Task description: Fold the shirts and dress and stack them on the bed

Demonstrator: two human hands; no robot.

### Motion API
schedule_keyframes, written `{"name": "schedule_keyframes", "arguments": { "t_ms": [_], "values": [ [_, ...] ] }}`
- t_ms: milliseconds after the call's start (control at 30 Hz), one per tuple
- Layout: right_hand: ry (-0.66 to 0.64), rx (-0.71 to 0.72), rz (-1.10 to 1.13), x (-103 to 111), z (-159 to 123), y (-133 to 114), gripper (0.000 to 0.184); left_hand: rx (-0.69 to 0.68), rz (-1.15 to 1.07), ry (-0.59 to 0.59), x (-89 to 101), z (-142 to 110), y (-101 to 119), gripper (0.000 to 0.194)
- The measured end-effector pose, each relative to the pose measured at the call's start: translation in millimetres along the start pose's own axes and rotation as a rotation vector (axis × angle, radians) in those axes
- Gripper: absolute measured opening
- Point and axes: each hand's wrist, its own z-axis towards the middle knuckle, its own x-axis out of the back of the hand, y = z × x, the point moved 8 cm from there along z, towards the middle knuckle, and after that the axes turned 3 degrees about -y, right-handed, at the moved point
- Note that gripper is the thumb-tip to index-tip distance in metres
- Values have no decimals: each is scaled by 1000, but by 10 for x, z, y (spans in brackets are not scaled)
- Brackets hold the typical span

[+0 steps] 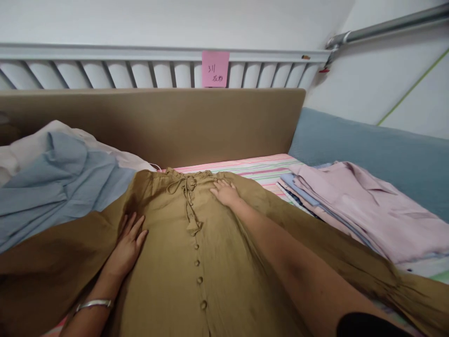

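A mustard-brown skirt (196, 262) with a drawstring waist and a row of buttons down the front lies spread on the bed. My left hand (128, 245) rests flat on its left side, fingers stretched out, with a silver bangle on the wrist. My right hand (224, 191) lies flat near the waistband, just right of the tied drawstring (187, 187), fingers spread. Neither hand holds anything.
A heap of light blue and white clothes (52, 182) lies at the left. A folded stack topped by a pink shirt (361, 206) sits at the right on the striped sheet (259, 168). A tan headboard (157, 121) and a pink sticky note (215, 69) are behind.
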Motion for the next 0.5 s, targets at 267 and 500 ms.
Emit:
{"name": "schedule_keyframes", "arguments": {
  "t_ms": [267, 500],
  "values": [
    [194, -185, 5, 409, 377, 259, 41, 25, -32, 20, 32, -13, 28, 52],
    [220, -245, 12, 214, 615, 429, 45, 29, -44, -17, 36, -22, 65, 53]
  ]
}}
